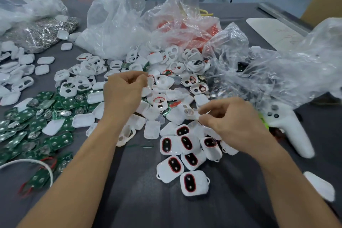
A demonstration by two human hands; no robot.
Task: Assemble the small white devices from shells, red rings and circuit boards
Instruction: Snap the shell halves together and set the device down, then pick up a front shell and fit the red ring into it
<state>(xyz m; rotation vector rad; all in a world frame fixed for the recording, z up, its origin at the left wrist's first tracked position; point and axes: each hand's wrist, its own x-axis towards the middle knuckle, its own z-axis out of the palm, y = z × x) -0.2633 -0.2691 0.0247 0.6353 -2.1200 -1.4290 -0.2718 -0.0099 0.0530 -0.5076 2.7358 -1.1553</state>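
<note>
Across the grey counter (140, 190), loose shells (151, 129) are lying heaped at 12 o'clock from the finished devices (170, 169). The right hand (235, 118) is pinching a white shell (190, 112), its long axis running 9 to 3. At 10 o'clock from it, the left hand (124, 90) is pinching, in a closed grip, something small, seemingly a red ring (150, 76).

Two arms of one person are seen, uncovered all the way from the bottom edge to the fingertips. The left forearm (79, 163) and the right forearm (288, 177) are shown bare, slim and long in the wide-angle view. The left hand (124, 90) and the right hand (235, 118) are shown bare as well, wrists included. The right fingertips (207, 110) are blurred; nails cannot be made out.
</note>
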